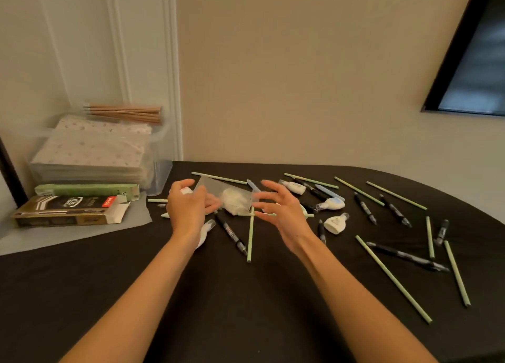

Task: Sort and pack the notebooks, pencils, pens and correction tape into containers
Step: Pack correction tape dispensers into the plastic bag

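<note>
My left hand (188, 208) grips the left side of a small clear bag (232, 197) with white correction tape inside, held just above the black table (218, 294). My right hand (278, 208) has its fingers spread, and its thumb and forefinger pinch the bag's right edge. Loose correction tapes (336, 222) lie to the right, and one (203, 235) lies under my left wrist. Green pencils (393, 279) and black pens (407, 256) are scattered over the table's right half. Patterned notebooks (93, 149) fill a clear bin (157, 177) at the back left.
Brown pencils (124, 113) lie across the top of the bin. A green pencil box (87, 190) and an open black-and-gold pen box (68, 211) sit on a pale sheet (54, 238) at the left. A wall stands close behind the table.
</note>
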Demonstrator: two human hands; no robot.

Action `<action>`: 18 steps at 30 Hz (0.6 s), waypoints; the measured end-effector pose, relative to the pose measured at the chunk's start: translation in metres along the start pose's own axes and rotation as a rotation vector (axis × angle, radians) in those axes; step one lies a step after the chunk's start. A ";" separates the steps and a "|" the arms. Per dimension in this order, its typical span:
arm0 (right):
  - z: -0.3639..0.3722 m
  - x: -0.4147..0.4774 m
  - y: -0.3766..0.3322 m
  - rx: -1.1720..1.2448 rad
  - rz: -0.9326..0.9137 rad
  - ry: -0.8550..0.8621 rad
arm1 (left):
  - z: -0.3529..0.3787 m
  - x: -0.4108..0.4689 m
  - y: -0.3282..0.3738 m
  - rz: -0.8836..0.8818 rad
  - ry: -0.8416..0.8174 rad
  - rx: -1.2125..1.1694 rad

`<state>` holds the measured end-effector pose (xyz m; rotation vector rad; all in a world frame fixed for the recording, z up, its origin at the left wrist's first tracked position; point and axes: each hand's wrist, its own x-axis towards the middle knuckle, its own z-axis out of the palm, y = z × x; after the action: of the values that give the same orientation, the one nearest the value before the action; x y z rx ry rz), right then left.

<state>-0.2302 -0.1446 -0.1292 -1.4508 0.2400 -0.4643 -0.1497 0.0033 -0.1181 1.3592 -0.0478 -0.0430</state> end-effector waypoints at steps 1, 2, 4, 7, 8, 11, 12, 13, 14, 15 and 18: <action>-0.001 0.001 0.002 -0.063 -0.044 0.021 | 0.001 0.000 -0.001 -0.013 -0.013 0.016; -0.003 0.007 0.007 -0.146 -0.093 0.035 | 0.003 0.003 -0.004 -0.017 -0.018 0.037; -0.002 0.010 0.007 -0.355 -0.189 0.054 | 0.004 0.007 -0.005 -0.011 -0.018 0.090; -0.003 0.020 0.012 -0.487 -0.255 0.072 | 0.011 0.021 -0.009 -0.013 -0.009 0.139; -0.004 0.023 0.013 -0.491 -0.258 0.068 | 0.014 0.024 -0.008 -0.029 -0.024 0.135; -0.004 0.027 0.018 -0.343 -0.224 0.056 | 0.021 0.025 -0.008 0.012 -0.102 0.094; -0.003 0.028 0.019 -0.274 -0.199 0.066 | 0.023 0.025 -0.009 0.081 -0.122 0.120; -0.002 0.029 0.020 -0.218 -0.174 0.075 | 0.024 0.022 -0.011 0.196 -0.134 0.189; -0.001 0.030 0.021 -0.178 -0.153 0.075 | 0.025 0.020 -0.013 0.343 -0.138 0.279; 0.000 0.033 0.022 -0.140 -0.128 0.068 | 0.027 0.018 -0.015 0.508 -0.139 0.367; 0.001 0.032 0.023 -0.019 -0.064 0.025 | 0.031 0.014 -0.019 1.008 -0.198 0.598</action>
<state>-0.1979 -0.1568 -0.1477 -1.4748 0.2191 -0.5335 -0.1379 -0.0317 -0.1302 1.7788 -0.9657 0.7349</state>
